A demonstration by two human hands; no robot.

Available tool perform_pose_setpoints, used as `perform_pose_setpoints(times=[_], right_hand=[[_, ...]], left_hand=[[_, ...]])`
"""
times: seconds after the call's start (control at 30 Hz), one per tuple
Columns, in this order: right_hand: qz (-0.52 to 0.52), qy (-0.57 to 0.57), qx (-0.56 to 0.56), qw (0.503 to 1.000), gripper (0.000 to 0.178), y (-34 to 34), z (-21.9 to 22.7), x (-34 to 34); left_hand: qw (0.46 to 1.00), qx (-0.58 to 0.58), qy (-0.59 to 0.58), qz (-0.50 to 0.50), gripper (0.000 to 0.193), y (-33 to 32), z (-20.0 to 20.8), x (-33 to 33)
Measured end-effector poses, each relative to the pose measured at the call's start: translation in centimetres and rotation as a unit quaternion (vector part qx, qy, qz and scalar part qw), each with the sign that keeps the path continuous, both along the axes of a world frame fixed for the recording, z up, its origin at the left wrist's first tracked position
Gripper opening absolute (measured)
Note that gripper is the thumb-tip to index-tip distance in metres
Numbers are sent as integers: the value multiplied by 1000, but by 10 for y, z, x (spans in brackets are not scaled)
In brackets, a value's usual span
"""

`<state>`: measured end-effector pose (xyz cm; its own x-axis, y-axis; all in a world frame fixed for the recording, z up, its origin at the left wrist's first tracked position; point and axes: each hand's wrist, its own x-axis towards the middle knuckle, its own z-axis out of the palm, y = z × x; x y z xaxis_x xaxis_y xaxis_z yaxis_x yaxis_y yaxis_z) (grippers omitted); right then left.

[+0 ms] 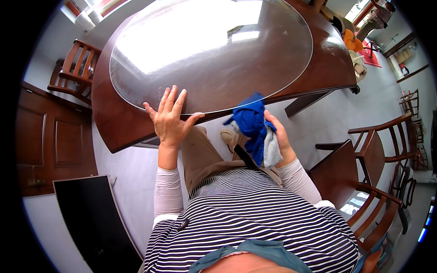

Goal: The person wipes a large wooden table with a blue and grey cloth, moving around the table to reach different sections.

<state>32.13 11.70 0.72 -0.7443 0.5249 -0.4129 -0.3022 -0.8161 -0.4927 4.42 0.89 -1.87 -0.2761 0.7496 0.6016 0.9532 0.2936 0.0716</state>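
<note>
My left hand [172, 117] lies with its fingers spread on the near edge of a round glass top [200, 86], which rests on a dark reddish-brown wooden table [104, 120]. In my right hand [283, 139] is a bunched cleaning cloth [255, 129], blue with a grey part. The cloth hangs at the near rim of the glass, to the right of my left hand, and its upper end meets the glass edge. My right fingers are partly hidden behind the cloth.
Wooden chairs [373, 154] stand at the right, others [79, 68] at the far left. A black flat panel [93, 223] is at the lower left, near a brown wooden door [59, 141]. At the far upper right is another person [378, 18]. Orange and beige items [353, 42] sit beyond the table's right end.
</note>
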Motion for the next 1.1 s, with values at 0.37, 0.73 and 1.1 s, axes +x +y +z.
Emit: perform_pose_setpoints(times=[0.37, 0.73, 1.1], right_hand=[[-38, 8, -6, 999, 38, 13, -15, -5], [-120, -4, 97, 988, 40, 24, -18, 13], [-1, 13, 44, 999, 50, 3, -32, -7]], left_hand=[[999, 19, 38, 11, 74, 2, -4, 1], [999, 15, 36, 3, 73, 2, -2, 0], [999, 11, 40, -8, 75, 1, -3, -3]])
